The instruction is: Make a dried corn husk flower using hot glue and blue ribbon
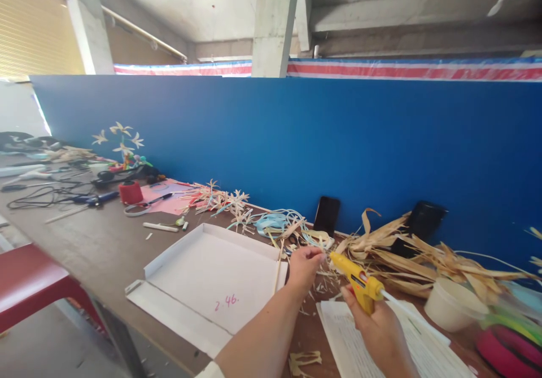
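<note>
My right hand (379, 330) is wrapped round the handle of a yellow hot glue gun (353, 273), with a white glue stick (402, 304) jutting from its back. The gun's nozzle points up and left, close to the fingertips of my left hand (304, 268). Those fingertips are pinched together; whatever they hold is too small to make out. Under my left forearm lies a white open cardboard box lid (212, 276) marked "2.46." in pink. Papers with writing (351, 338) lie beneath my right hand.
Dried corn husks (393, 248) and a dark phone (327, 215) lie along the blue partition (262, 141). A white plastic tub (455, 304) stands at right. Husk flowers (228, 200), a red thread spool (130, 193) and cables (55, 194) are at left. A red stool (38, 282) stands beside the table.
</note>
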Action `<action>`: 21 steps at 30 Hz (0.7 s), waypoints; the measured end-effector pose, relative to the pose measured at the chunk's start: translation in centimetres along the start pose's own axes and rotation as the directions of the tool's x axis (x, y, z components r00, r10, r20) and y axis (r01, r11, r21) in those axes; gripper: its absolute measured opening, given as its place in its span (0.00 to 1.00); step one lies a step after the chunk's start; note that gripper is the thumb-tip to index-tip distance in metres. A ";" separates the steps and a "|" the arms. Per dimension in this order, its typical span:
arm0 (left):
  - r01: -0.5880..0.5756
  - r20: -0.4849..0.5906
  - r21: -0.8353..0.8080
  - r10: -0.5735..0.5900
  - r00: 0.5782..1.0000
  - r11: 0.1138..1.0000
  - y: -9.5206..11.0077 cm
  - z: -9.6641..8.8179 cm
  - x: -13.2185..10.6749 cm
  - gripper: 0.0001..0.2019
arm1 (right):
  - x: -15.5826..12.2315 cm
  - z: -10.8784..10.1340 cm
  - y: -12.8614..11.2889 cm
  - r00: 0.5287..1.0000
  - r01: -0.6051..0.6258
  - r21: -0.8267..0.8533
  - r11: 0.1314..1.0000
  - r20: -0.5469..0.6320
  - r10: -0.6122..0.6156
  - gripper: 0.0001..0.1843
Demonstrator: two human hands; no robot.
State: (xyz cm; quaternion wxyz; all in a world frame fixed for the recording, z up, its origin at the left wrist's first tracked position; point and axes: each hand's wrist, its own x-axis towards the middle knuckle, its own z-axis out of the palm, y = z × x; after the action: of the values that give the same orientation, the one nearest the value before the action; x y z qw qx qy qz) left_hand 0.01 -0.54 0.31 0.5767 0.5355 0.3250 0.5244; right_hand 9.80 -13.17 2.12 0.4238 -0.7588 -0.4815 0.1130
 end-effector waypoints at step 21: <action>0.001 -0.011 -0.010 -0.001 1.000 1.000 0.5 0.0 -0.2 0.06 | 0.1 0.1 0.4 1.000 -0.028 -0.036 0.999 0.004 0.028 0.24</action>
State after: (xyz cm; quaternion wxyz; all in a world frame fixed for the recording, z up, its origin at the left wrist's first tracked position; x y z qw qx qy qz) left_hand -0.12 -0.77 0.73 0.5778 0.5293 0.3259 0.5289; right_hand 9.98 -13.13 1.79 0.4075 -0.7726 -0.4737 0.1123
